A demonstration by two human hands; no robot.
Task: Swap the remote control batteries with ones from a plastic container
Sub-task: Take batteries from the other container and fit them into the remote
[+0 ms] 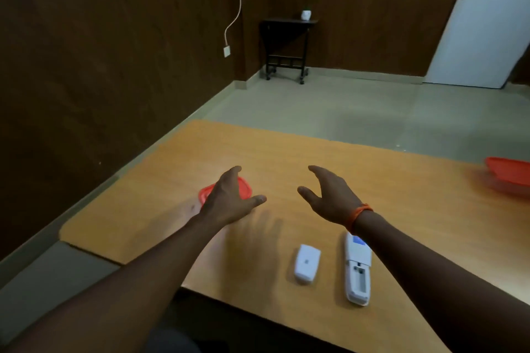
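A white remote control (pixel 358 272) lies face down near the table's front edge, its battery compartment uncovered. Its white battery cover (pixel 307 263) lies just left of it. A red-lidded plastic container (pixel 245 187) sits on the table's left part, mostly hidden behind my left hand (pixel 231 198), which hovers over it with fingers spread. My right hand (pixel 329 195), an orange band at its wrist, is held open above the table middle, beyond the remote. Neither hand holds anything. No batteries are visible.
The wooden table (pixel 286 157) ends close on the left and front. A second red container (pixel 509 172) sits at the right edge. Beyond are the floor, a small black side table (pixel 285 46) and a white door (pixel 484 31).
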